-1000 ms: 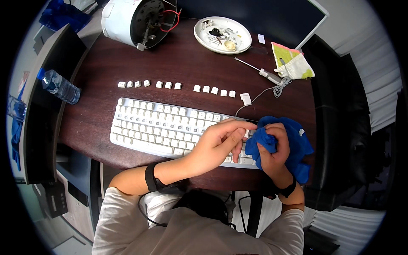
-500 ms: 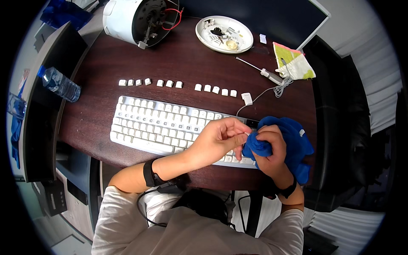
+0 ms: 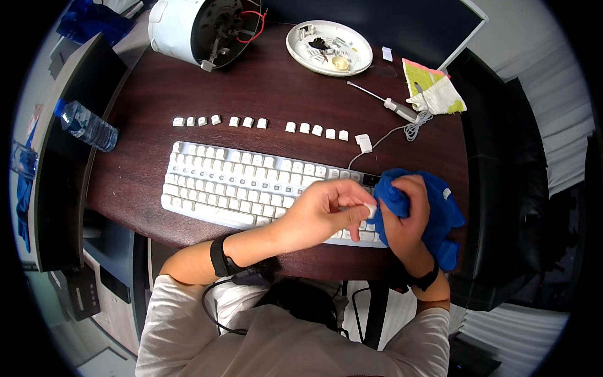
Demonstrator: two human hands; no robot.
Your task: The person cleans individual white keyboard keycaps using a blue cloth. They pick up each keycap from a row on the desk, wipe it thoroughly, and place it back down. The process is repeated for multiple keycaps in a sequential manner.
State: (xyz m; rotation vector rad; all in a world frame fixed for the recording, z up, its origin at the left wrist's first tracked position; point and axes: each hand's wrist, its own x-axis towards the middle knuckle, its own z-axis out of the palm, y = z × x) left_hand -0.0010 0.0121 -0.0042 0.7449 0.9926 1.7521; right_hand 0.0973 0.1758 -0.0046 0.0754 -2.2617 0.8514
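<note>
My left hand [image 3: 326, 208] pinches a small white keycap [image 3: 371, 210] between thumb and fingertips, above the right part of a white keyboard [image 3: 220, 200]. My right hand [image 3: 411, 220] is closed on a bunched fold of a blue cloth [image 3: 445, 217], just right of the keycap. The rest of the cloth drapes over the table at the keyboard's right end. One keyboard row shows bare switches. Behind the keyboard, loose keycaps [image 3: 249, 122] stand in a broken line on the dark table [image 3: 207, 88].
A larger white piece [image 3: 363, 143] lies by the keyboard cable. Farther back are a screwdriver [image 3: 401, 110], a yellow-and-white cloth [image 3: 433, 91], a white dish [image 3: 301, 61] of small parts and an opened white appliance [image 3: 176, 31]. A water bottle [image 3: 90, 125] is at left.
My right hand has drawn the blue cloth slightly up and right, away from the keycap. The keycap shows more plainly in my left hand.
</note>
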